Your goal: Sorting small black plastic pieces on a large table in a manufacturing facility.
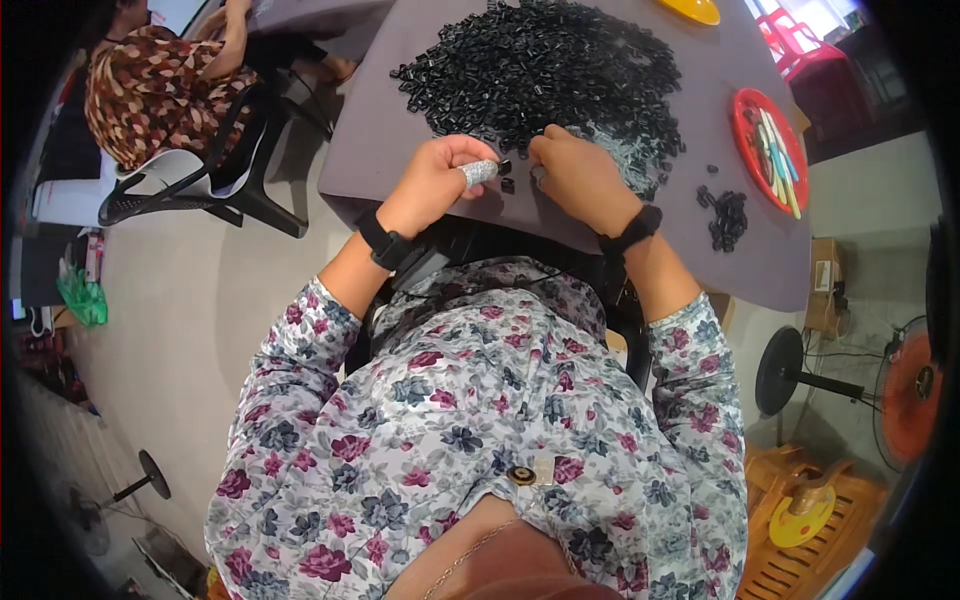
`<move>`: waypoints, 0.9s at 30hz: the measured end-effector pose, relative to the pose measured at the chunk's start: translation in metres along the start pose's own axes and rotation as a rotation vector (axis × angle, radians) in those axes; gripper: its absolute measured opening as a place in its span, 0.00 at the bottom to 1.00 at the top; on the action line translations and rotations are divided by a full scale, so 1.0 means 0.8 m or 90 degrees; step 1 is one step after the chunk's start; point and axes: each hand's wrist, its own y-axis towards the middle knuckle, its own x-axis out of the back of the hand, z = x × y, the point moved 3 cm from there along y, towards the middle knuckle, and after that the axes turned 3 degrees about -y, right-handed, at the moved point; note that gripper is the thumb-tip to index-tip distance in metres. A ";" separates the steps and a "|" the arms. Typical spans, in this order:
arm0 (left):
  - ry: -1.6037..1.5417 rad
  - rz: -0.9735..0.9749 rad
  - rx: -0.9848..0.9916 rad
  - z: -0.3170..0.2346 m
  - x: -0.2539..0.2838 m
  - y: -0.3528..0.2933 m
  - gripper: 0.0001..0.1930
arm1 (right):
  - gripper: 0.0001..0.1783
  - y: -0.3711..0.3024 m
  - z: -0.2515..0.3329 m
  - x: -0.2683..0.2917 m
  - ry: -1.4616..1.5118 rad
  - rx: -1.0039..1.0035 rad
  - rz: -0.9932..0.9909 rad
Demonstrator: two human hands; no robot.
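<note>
My left hand (436, 182) is closed at the table's near edge, with a small black plastic piece (505, 168) pinched at its fingertips. Silvery wrap (480, 173) covers one of its fingers. Just below the pinch lies another small black piece (508, 186) on the tabletop. My right hand (582, 178) is beside it, fingers curled together at the near side of a big heap of black plastic pieces (540, 70). Its fingertips are partly hidden, and what they hold, if anything, does not show. Clear, glassy-looking bits (618, 150) lie by the heap's lower right.
A red tray (742, 130) with several light-handled tools stands on the table's right, near a smaller cluster of black pieces (728, 218). A yellow dish (695, 10) sits at the far edge. Another person (165, 95) sits at left on a black chair (270, 190). An orange fan (910, 395) stands lower right.
</note>
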 end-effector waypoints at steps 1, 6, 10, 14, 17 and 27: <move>0.021 -0.011 0.001 -0.001 0.003 0.008 0.09 | 0.09 0.003 -0.001 -0.003 -0.006 0.001 0.006; 0.257 -0.071 -0.139 -0.017 0.014 0.019 0.13 | 0.09 -0.013 -0.007 0.019 0.124 0.010 -0.098; 0.474 -0.094 -0.259 -0.032 0.019 0.035 0.13 | 0.08 -0.039 0.002 0.019 0.365 -0.048 -0.081; 0.698 -0.045 -0.274 -0.043 0.013 0.050 0.13 | 0.11 -0.046 0.041 0.001 0.403 0.039 -0.097; 0.802 -0.017 -0.244 -0.052 0.004 0.052 0.11 | 0.13 -0.036 0.051 -0.018 0.375 0.075 -0.059; 0.795 -0.024 -0.343 -0.054 0.004 0.033 0.11 | 0.11 -0.026 0.021 -0.022 0.292 0.005 -0.148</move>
